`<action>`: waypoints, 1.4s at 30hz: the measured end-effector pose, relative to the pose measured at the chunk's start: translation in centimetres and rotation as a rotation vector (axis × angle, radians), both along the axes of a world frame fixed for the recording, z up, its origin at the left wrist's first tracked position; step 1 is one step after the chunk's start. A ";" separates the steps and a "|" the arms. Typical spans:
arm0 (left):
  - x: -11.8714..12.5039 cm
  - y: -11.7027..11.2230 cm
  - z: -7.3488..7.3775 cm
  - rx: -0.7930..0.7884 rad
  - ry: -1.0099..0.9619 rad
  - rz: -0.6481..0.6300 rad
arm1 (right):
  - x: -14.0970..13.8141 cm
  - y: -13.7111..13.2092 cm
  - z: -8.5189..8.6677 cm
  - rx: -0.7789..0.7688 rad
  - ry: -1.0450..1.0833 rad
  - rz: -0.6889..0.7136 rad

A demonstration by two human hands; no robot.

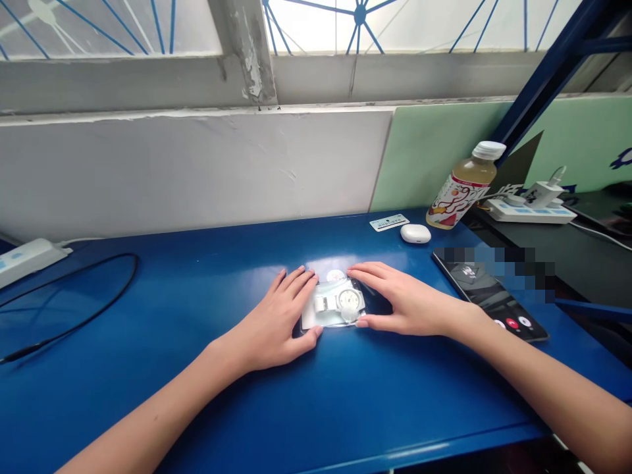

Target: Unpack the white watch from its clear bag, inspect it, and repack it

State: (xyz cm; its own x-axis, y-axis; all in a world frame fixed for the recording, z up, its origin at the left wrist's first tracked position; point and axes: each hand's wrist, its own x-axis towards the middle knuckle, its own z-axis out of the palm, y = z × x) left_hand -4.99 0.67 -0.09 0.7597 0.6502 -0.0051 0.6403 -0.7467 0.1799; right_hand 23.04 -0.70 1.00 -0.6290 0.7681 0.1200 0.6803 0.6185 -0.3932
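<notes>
In the middle of the blue desk lies a clear plastic packet. A silver wristwatch with a round pale dial shows through it. My left hand rests at the packet's left edge, fingers stretched out and thumb at the near corner. At its right edge is my right hand, thumb and fingers spread apart around that side. Just beyond the packet, a small round whitish disc shows between the hands.
To the right lie a phone, a white earbud case and a card. A drink bottle stands by the wall near a power strip. On the left are a black cable and another power strip.
</notes>
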 end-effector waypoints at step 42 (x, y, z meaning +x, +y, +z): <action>-0.2 0.3 0.2 0.007 -0.049 0.011 | 0.6 -0.1 -0.1 0.042 0.013 -0.007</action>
State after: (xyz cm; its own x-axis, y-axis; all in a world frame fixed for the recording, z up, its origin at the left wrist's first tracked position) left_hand -5.21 0.97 0.09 0.7516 0.6586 0.0370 0.6392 -0.7409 0.2061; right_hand 23.63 -0.75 0.87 -0.6219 0.7665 0.1606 0.6796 0.6301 -0.3756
